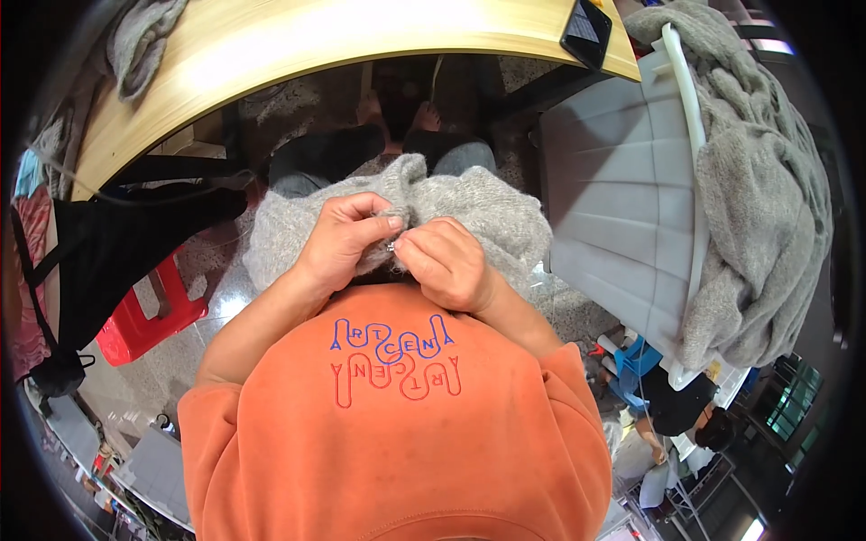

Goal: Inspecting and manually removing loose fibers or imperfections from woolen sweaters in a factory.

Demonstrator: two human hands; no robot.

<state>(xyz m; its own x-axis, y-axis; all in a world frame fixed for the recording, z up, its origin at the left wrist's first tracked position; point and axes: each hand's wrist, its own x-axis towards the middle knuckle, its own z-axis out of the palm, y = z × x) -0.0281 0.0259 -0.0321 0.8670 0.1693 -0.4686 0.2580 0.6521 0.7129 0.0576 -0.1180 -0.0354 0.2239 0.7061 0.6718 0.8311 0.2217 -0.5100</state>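
A fluffy grey knitted garment [492, 221] lies bunched across my lap. My left hand [347, 236] pinches a fold of the knit between thumb and fingers, the thumb lying along its edge. Close against it, my right hand [448, 263] is closed, with thumb and forefinger pressed together at the same fold. A tiny shiny thing [391, 245] shows at the right fingertips; it is too small to name. My hands nearly touch, just in front of my orange shirt [397, 442].
A wooden table [298, 32] curves across the far side, with a phone [586, 34] at its right corner. On the right stands a grey plastic bin [622, 198], more grey knitwear [758, 198] over its rim. A red stool [153, 311] and black cloth [135, 252] are at left. Another person [677, 406] works at lower right.
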